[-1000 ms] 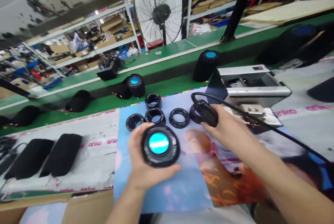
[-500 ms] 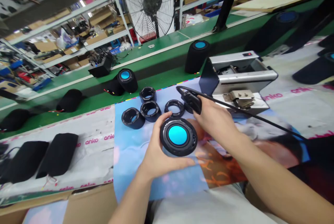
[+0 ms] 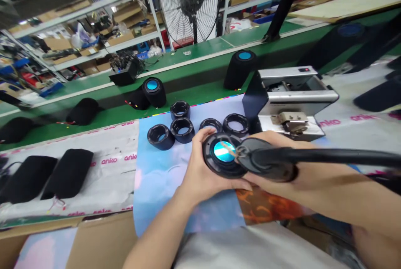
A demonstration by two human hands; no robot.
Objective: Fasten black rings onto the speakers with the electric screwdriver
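Blk spkr [image 3: 219, 154], L hand [image 3: 202, 179]; "anko" sheet [image 3: 108, 179]

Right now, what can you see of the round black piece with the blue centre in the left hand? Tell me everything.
The round black piece has a dark, plastic-looking rim around a shiny blue disc streaked with bright glare. The disc faces up towards the camera. The left hand curls around its side, in front of the open black rings and over the printed sheet. A black corded tool in the right hand overlaps its right edge; contact is unclear. Its underside is hidden.
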